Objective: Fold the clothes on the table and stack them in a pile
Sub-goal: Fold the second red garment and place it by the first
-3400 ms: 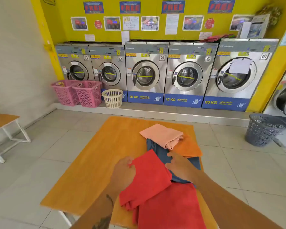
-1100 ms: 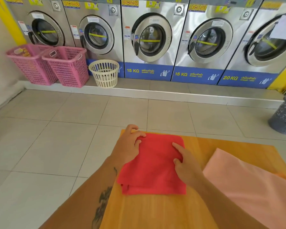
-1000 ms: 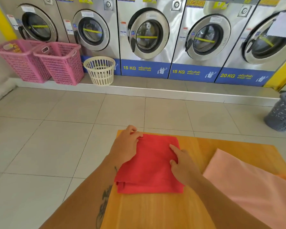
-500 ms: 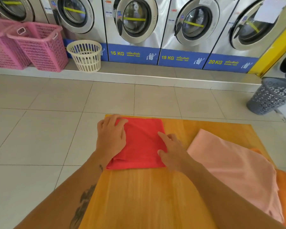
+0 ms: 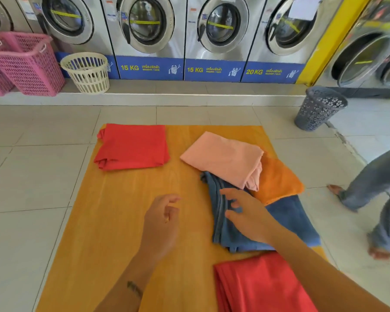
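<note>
While 1 folded red garment (image 5: 132, 146) lies squared off at the far-left corner of the wooden table (image 5: 113, 233), the job looks to be between items: that piece appears to start the pile, and the reach is now toward the unfolded heap on the right. The right hand (image 5: 248, 216) hovers over or rests lightly on the blue denim garment (image 5: 232, 224), fingers (image 5: 229, 192) spread and not closed on anything; whether they touch the cloth I cannot tell. The left hand (image 5: 161, 224) hangs empty above bare tabletop, fingers loosely curled, apart from the right hand and from every garment. The denim lies partly under a pink garment (image 5: 224, 157) and an orange cloth (image 5: 277, 180), both overlapping its far end, while a second red garment (image 5: 263, 287) sits near the front edge, just beside the denim's near hem. I judge the denim to be the next piece taken. Pulling it free calls for a pinch on its exposed left edge and a drag toward the open middle of the table, or lifting the pink and orange pieces first, since they would otherwise slide with it. Denim is heavier and stiffer than the rest, so 2 hands will be wanted to spread it flat. A passer-by's legs (image 5: 369, 188) cross the floor at right, well clear of the table.
</note>
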`<state>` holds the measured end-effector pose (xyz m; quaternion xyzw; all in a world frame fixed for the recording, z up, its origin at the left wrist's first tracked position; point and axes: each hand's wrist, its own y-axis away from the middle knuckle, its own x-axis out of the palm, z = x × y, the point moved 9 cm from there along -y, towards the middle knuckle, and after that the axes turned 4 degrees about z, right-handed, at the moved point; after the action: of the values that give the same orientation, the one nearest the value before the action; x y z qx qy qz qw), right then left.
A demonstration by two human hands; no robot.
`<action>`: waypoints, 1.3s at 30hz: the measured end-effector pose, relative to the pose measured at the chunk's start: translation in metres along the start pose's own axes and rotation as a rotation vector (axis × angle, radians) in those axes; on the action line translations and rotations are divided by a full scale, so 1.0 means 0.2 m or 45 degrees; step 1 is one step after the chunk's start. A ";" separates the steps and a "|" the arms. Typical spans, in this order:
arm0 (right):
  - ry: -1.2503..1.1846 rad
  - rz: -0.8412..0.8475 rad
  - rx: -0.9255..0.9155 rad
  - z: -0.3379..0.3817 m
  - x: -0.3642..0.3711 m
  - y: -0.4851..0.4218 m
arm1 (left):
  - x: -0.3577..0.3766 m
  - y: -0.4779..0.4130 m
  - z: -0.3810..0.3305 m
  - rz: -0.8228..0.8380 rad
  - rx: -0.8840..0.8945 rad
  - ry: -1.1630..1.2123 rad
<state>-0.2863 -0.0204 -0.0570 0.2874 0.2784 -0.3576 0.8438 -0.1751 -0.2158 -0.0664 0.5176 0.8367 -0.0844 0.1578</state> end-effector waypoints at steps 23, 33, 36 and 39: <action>-0.185 -0.034 0.415 -0.94 -0.10 0.85 | 0.77 0.68 0.11 0.331 -0.393 -0.472; -0.653 -0.009 0.428 -0.86 -0.03 0.81 | 0.63 0.63 0.02 0.114 -0.293 0.000; -0.634 -0.049 0.340 -0.79 -0.01 0.79 | 0.60 0.65 0.07 0.150 -0.339 -0.004; -0.585 0.025 0.271 -0.73 0.05 0.78 | 0.63 0.69 0.11 0.328 -0.392 -0.105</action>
<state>-0.2007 0.1653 -0.1184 0.2883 0.0375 -0.4326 0.8534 -0.1001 -0.0545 -0.1286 0.5862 0.7595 0.0442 0.2784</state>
